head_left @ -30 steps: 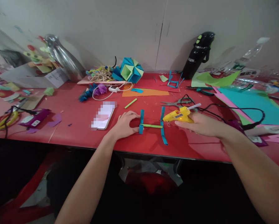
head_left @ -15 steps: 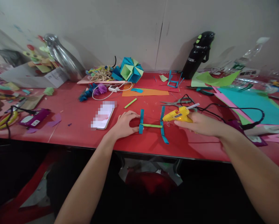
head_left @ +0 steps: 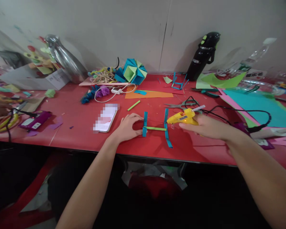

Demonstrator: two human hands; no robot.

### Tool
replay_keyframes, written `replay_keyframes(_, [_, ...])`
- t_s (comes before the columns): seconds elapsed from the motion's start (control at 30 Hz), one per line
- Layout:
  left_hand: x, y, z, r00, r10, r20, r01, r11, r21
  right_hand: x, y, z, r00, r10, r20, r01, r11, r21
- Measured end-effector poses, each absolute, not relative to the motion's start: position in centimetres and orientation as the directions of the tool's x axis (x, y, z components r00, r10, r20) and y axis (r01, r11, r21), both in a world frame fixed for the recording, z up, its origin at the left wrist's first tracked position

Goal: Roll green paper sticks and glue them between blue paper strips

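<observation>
Frame [head_left: 154,128] looked H-shaped: two blue strips [head_left: 166,119], lime crosspiece [head_left: 160,129] between. Left hand [head_left: 126,128], thumb and finger spread, touched one strip; right hand [head_left: 202,127] gripped yellow glue gun [head_left: 181,118].

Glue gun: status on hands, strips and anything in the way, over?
Right hand gripping glue gun, nozzle beside right strip. Left hand at left strip. Green stick between strips. Scissors beyond gun, perhaps in the way.
</observation>
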State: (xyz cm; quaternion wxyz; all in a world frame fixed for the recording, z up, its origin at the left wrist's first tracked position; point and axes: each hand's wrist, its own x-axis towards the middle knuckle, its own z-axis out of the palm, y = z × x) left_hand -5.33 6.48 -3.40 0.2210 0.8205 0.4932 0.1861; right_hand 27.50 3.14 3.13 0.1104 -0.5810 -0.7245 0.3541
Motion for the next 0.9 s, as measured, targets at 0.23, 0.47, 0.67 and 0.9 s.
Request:
replay_keyframes(0.23, [-5.4,6.5,-3.5,0.441,0.893,0.09,0.729,-0.415,0.544,27.5,3.3,3.2,-0.358,0.899,-0.251,0.732,0.104,-0.673])
replay_keyframes(0.47, [-5.4,6.6,-3.6,0.452,0.885,0.108,0.719,-0.433,0.544,27.9,3.3,3.3,-0.32,0.91,-0.262,0.77,0.089,-0.632])
replay_keyframes(0.67, [-5.4,6.5,-3.7,0.443,0.891,0.101,0.723,-0.421,0.548,27.7,2.9,3.9,-0.338,0.892,-0.3,0.744,0.058,-0.666])
replay_keyframes(0.9, [-5.5,6.6,-3.8,0.449,0.887,0.109,0.717,-0.431,0.548,27.6,2.9,4.2,-0.374,0.877,-0.302,0.758,0.102,-0.644])
